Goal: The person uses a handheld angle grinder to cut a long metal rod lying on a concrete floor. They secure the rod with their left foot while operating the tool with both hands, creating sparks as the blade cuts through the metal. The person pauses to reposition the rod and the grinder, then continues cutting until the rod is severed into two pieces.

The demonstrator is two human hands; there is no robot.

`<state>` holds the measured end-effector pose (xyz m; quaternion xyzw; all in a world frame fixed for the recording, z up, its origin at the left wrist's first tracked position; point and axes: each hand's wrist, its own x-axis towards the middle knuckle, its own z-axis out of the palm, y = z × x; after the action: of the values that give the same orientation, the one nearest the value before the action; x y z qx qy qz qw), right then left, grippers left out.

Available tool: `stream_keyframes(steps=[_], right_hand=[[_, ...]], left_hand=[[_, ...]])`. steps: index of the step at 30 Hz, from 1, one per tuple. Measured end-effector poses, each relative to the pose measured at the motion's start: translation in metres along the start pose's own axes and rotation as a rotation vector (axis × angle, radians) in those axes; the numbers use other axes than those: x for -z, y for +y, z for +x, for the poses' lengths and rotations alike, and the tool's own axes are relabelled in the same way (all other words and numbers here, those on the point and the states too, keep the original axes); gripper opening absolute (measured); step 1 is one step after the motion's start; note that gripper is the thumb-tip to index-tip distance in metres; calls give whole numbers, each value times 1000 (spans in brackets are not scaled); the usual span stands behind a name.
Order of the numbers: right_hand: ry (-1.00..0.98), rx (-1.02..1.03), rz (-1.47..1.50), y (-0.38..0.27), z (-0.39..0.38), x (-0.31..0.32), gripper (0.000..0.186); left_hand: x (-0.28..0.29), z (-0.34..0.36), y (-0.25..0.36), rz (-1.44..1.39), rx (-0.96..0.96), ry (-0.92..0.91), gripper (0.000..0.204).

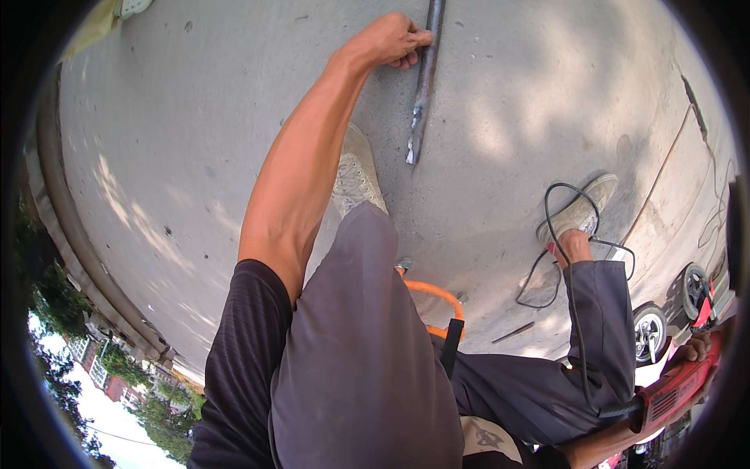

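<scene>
My left hand (402, 43) reaches far forward, its fingers closed at the side of a long dark metal pipe (425, 90). The pipe lies along the concrete ground, and its near end looks jagged and shiny. At the right edge, my right hand (694, 349) is wrapped round a red corded power tool (678, 392). It looks like an angle grinder, but its working end is out of sight. A black cord (576, 328) runs from the tool and loops over my right shoe (586, 207).
An orange tubular frame (433, 291) stands beneath my legs. A thin dark strip (513, 332) lies on the concrete ground (500, 195). Wheels (649, 334) stand at the right. A kerb (70, 211) curves along the left, and another person's shoe (133, 6) shows at the upper left.
</scene>
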<state>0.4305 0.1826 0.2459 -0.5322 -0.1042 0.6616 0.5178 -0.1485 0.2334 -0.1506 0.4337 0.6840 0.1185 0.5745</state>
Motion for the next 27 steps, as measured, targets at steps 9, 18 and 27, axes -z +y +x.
stream_keyframes(steps=[9,18,27], right_hand=[[-61,-46,-114,-4,9,2,36],[-103,-42,-120,-1,13,-5,39],[-68,-20,-35,9,12,-21,40]], left_hand=[[1,-4,2,-14,15,7,46],[-17,-5,9,102,-89,81,52],[-33,9,18,369,-63,166,57]])
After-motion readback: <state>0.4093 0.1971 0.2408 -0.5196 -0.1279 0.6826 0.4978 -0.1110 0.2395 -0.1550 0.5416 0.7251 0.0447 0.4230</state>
